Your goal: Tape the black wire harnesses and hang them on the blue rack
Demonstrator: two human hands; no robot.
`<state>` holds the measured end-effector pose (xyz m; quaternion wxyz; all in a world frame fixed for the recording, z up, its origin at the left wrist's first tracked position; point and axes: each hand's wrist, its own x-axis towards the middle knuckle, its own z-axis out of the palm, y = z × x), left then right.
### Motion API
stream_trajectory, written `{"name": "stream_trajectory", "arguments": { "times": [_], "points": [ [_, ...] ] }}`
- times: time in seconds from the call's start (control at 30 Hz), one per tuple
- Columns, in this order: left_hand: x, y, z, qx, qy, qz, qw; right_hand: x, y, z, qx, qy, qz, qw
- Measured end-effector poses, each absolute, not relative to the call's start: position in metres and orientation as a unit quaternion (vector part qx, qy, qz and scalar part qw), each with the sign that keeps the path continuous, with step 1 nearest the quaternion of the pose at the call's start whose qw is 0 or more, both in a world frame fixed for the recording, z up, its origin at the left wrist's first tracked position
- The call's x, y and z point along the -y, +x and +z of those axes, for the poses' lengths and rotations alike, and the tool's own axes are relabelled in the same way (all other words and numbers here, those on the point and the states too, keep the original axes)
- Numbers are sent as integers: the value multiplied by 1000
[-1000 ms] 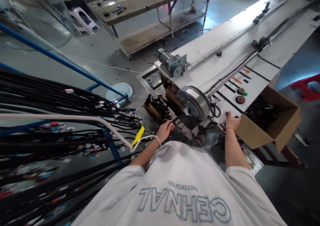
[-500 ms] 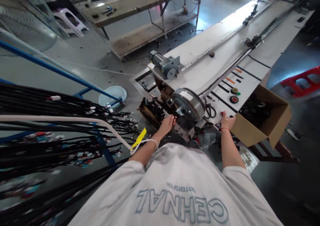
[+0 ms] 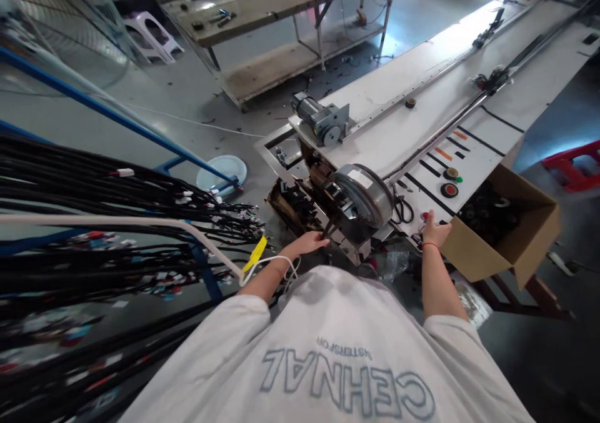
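Note:
My left hand [image 3: 307, 243] reaches to the lower end of a winding machine with a round metal drum [image 3: 368, 193]. Its fingers are pinched on a thin black cable [image 3: 329, 226] that leads into the machine. A white cord with a yellow tag [image 3: 255, 254] hangs by my left forearm. My right hand [image 3: 435, 230] rests with its fingers spread on the white control panel [image 3: 469, 160], beside a small red button [image 3: 424, 215]. It holds nothing.
A rack of several black cable bundles [image 3: 117, 198] fills the left. An open cardboard box [image 3: 510, 229] of black rolls stands at the right of the panel. A long white bench [image 3: 422, 79] runs away, with a motor [image 3: 321, 120] on it. Wooden workbench [image 3: 262, 4] behind.
My left hand has drawn back and down from the machine's edge, still by the black cable. My right hand stays on the panel by the red button.

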<state>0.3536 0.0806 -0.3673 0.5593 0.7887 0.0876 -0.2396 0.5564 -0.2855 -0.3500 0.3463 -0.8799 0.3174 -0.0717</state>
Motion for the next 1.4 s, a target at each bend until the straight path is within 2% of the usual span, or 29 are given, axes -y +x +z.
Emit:
{"name": "stream_trajectory", "arguments": {
  "times": [0.1, 0.17, 0.27, 0.37, 0.5, 0.63, 0.73, 0.83, 0.97, 1.2, 1.4],
  "points": [
    [-74, 343, -367, -120, 771, -137, 611, 286, 557, -352, -317, -880, -68, 346],
    [-68, 349, -355, -123, 760, -25, 638, 287, 558, -354, -318, -882, -65, 342],
    [-61, 377, -326, -88, 765, 136, 623, 288, 558, -355, -317, -883, -65, 340],
    [-56, 410, -300, -45, 763, 185, 618, 285, 557, -353, -321, -882, -64, 338],
    [-52, 432, -290, -41, 739, 170, 650, 282, 557, -350, -336, -882, -54, 325],
    [-47, 416, -311, -91, 732, 117, 665, 284, 558, -351, -330, -884, -54, 327],
    [-39, 387, -338, -165, 760, 1, 628, 285, 558, -353, -332, -883, -53, 327],
    [-33, 360, -357, -171, 778, -85, 598, 286, 558, -354, -326, -887, -53, 324],
    [-37, 339, -356, -158, 815, -66, 553, 288, 558, -356, -325, -884, -59, 330],
    [-41, 327, -344, -165, 766, -47, 620, 289, 559, -360, -319, -887, -68, 327],
    [-43, 335, -342, -174, 795, -40, 580, 287, 558, -355, -319, -885, -64, 333]
  ]
}}
